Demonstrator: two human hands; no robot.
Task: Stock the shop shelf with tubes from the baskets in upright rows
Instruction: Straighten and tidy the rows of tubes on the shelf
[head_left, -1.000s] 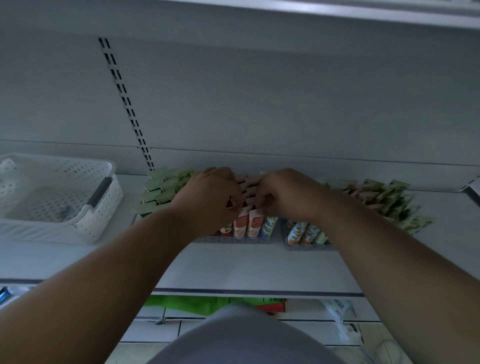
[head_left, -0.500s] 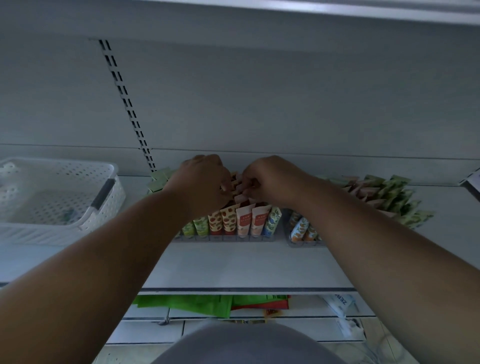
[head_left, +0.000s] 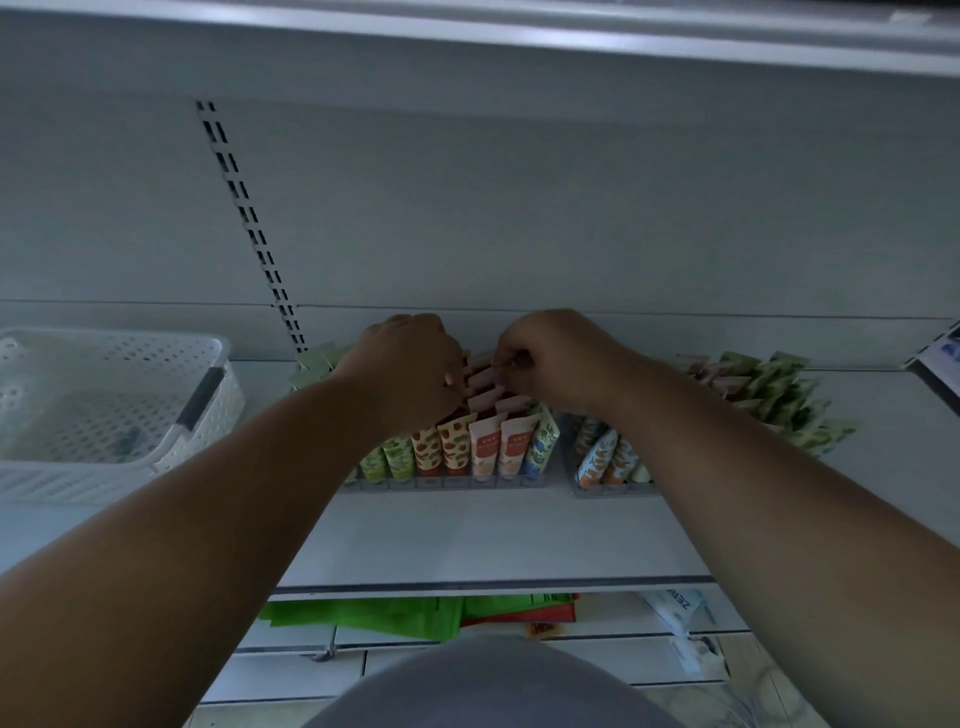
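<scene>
Upright tubes (head_left: 483, 447) stand in rows in a clear tray (head_left: 447, 483) on the white shelf (head_left: 467, 540): green, red-patterned, peach and blue ones at the front. A second tray (head_left: 613, 488) to the right holds orange and green tubes (head_left: 597, 457). My left hand (head_left: 410, 369) rests with curled fingers on the back rows, left of the peach tubes. My right hand (head_left: 545, 358) pinches the top of a peach tube (head_left: 483, 361) near the back of that row. What lies under both hands is hidden.
A white perforated basket (head_left: 104, 467) with a grey handle sits at the shelf's left end. A price holder (head_left: 940, 358) juts in at the far right. Green and red packets (head_left: 415, 613) lie on the shelf below. Bare shelf lies in front of the trays.
Both hands have moved towards the back of the shelf along the peach rows, uncovering more of the front tubes.
</scene>
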